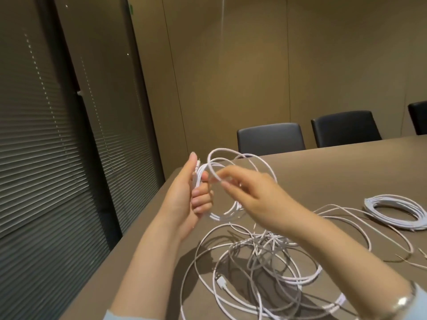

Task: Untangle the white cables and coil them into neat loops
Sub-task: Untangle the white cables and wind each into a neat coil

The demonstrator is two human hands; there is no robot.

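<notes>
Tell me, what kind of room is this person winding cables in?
Most likely an office meeting room. A long brown table has a row of black padded chairs along its far side, the walls are plain tan panels, and closed slatted blinds cover the left side.

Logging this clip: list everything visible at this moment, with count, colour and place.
coil in progress: 1, white, held above the table's near-left corner
tangled cables: 1 heap, white, on the table below the hands
finished coil: 1, white, flat on the table at right
table: 1, brown, filling the lower right
chairs: 3 seen, black, behind the table's far edge
blinds: dark, at left
bracelet: 1, silver, right wrist
left hand: gripping the coil
right hand: pinching a loop
</notes>
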